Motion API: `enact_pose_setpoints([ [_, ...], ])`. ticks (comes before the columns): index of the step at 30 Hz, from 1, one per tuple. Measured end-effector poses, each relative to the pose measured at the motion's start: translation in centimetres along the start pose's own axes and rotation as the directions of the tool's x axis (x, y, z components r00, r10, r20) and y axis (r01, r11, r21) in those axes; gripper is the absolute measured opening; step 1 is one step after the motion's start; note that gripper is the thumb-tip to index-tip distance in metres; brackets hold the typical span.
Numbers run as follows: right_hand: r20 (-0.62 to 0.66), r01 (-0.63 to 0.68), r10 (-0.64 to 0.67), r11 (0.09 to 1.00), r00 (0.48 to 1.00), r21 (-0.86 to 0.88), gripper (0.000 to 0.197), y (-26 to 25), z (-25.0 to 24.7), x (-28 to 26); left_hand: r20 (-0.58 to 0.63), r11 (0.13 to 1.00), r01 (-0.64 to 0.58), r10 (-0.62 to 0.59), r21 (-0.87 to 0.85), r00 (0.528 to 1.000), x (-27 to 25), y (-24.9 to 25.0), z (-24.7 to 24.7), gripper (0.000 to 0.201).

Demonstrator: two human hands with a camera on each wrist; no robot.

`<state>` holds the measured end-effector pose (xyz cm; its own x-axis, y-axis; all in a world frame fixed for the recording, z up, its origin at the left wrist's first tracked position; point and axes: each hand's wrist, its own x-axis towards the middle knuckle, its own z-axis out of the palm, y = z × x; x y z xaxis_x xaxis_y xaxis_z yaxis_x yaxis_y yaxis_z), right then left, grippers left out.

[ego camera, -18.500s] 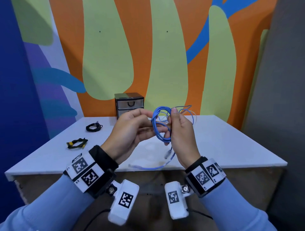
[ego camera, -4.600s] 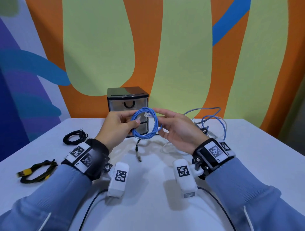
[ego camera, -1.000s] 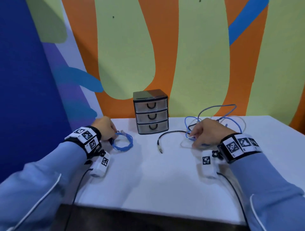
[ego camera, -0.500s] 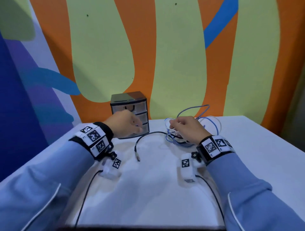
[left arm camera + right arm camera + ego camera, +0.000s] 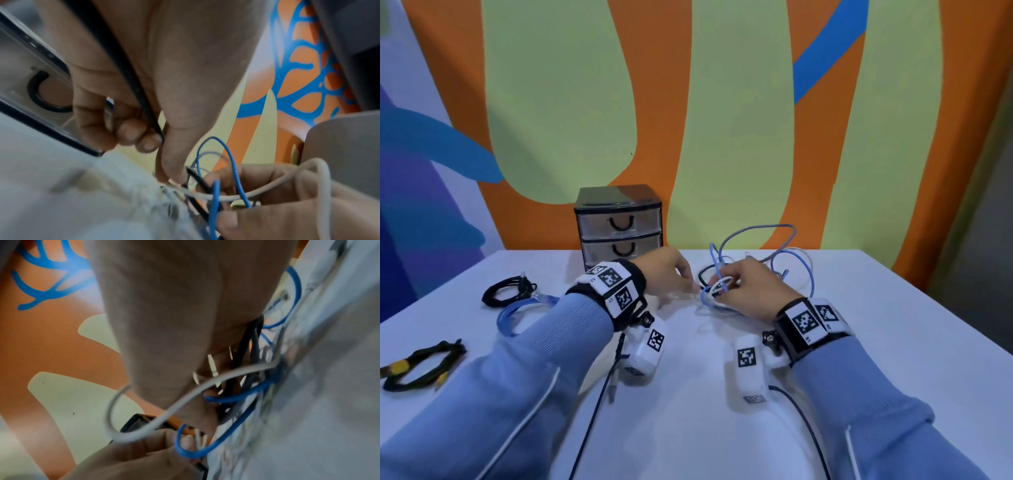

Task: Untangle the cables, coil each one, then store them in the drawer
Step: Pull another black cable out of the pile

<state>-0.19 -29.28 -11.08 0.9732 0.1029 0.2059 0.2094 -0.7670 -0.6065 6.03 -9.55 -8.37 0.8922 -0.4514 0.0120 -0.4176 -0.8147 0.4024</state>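
A tangle of blue, white and black cables (image 5: 784, 253) lies at the back middle of the white table (image 5: 876, 342). My right hand (image 5: 753, 287) grips its near side, fingers curled round a white cable (image 5: 236, 197) loop and a blue cable (image 5: 214, 203). My left hand (image 5: 671, 270) meets it from the left. A black cable (image 5: 127, 78) runs across its palm under curled fingers, and its thumb tip touches the white cable's end. The small three-drawer unit (image 5: 619, 224) stands shut against the wall behind the left hand.
On the table's left lie a coiled blue cable (image 5: 517, 315), a coiled black cable (image 5: 505, 293) and a black-and-yellow bundle (image 5: 417, 363) near the left edge. The painted wall backs the table. Wrist camera leads trail toward the front edge.
The left hand has moved right from the drawer unit to the tangle and now holds the black cable. The right hand has stayed on the tangle. The view has tilted down.
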Motion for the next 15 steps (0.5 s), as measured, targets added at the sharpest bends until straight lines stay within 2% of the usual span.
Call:
enact_pose_setpoints([
  [2,-0.052,0.037,-0.029,0.989,0.998,0.145,0.015,-0.6,-0.5,-0.2,-0.167,0.993,-0.038,0.019,-0.114,0.986,-0.9,-0.3,-0.4,0.026],
  [4,-0.127,0.031,0.009,0.949,0.992,0.313,0.016,-0.9,-0.9,-0.1,-0.309,0.956,-0.099,0.01,-0.275,0.951,-1.9,-1.0,-0.9,0.026],
  [7,-0.151,0.008,0.072,0.881,0.986,0.474,0.006,-1.1,-1.0,0.0,-0.421,0.851,-0.188,-0.043,-0.491,0.906,-3.2,-1.5,-1.7,0.026],
  [11,-0.087,-0.049,0.12,0.82,0.989,0.571,0.009,-1.9,-1.0,-0.2,-0.545,0.791,-0.278,-0.081,-0.544,0.834,-4.1,-1.0,-2.7,0.023],
  [15,-0.099,-0.049,0.13,0.814,0.987,0.579,0.013,-1.9,-1.2,-0.1,-0.633,0.735,-0.347,-0.142,-0.583,0.761,-4.5,-0.8,-3.3,0.019],
])
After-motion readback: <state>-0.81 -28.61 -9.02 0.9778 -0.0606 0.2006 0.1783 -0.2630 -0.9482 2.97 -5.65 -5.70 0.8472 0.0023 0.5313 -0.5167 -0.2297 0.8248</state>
